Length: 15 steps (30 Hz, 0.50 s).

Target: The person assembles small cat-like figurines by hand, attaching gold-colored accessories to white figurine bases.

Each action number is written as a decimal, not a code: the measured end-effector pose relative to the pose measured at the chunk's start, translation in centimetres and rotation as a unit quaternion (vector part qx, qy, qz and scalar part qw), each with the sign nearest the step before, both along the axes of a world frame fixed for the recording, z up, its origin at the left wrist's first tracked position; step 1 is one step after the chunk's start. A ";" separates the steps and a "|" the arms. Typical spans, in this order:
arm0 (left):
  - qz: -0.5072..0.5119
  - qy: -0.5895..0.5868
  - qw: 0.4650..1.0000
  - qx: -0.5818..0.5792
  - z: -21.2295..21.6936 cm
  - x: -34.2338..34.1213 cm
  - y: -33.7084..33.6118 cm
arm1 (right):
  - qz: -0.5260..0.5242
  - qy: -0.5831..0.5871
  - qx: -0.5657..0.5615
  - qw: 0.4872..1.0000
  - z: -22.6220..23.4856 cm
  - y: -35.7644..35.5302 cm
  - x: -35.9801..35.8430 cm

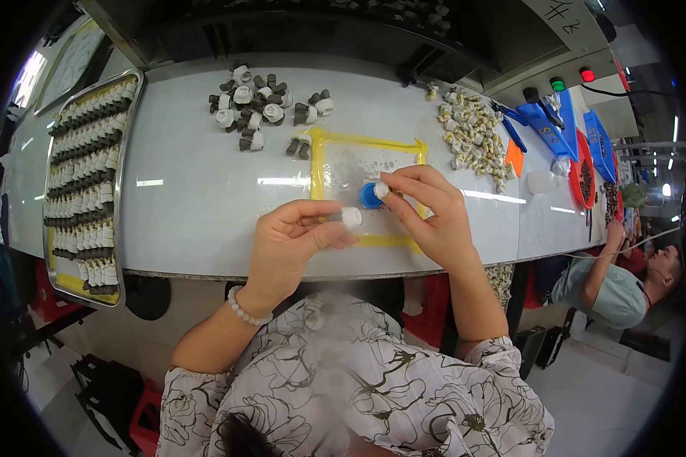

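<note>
Currently both hands sit mid-frame over the white surface [198, 206]. Left hand [293, 236]: fingers pinched together on a small white cap [351, 218], held just above the surface, at the lower left part of the yellow tape square [318, 164]. Right hand [431, 209]: thumb and forefinger clamped on a second small white piece [381, 190], right beside a blue round cap [369, 196] that lies inside the tape square. Can't tell if the white piece touches the blue cap; they overlap in view. The two hands are near each other, not touching.

Upper centre of frame: loose heap of grey-and-white parts [255, 107], just above and left of the tape square, a couple of strays at its top left corner. Upper right: pile of small cream-coloured pieces [476, 129], near the square's top right corner. Far left: long metal tray [133, 122] packed with rows of the grey-and-white parts. Right edge: blue tools [545, 122] and a red bowl [579, 183] with dark contents, well apart from the hands. Green and red buttons [572, 80] at the upper right. Another person [617, 293] sits at lower right, beyond the surface's end.

Beaded bracelet [245, 311] on the left wrist.
</note>
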<state>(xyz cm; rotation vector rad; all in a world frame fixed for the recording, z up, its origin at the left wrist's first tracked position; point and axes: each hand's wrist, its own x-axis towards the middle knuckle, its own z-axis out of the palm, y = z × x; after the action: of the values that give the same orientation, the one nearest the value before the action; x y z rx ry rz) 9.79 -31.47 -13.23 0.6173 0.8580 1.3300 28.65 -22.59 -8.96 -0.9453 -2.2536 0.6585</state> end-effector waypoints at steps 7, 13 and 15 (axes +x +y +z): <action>0.005 -0.022 1.000 -0.007 -0.1 -0.1 -0.1 | 0.041 0.102 -0.180 0.978 0.4 -1.0 -0.2; 0.013 -0.032 0.999 -0.003 -0.4 -0.1 -0.3 | 0.053 0.088 -0.167 0.981 0.7 -1.7 -0.9; 0.018 -0.033 0.999 -0.006 -0.3 0.1 -0.3 | 0.057 0.082 -0.159 0.982 0.8 -1.8 -0.9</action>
<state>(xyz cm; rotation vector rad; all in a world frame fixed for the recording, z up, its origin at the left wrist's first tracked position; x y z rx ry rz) 9.88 -31.82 -13.51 0.5479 0.8259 1.3703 27.73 -24.43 -8.18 -0.8763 -2.1039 1.1305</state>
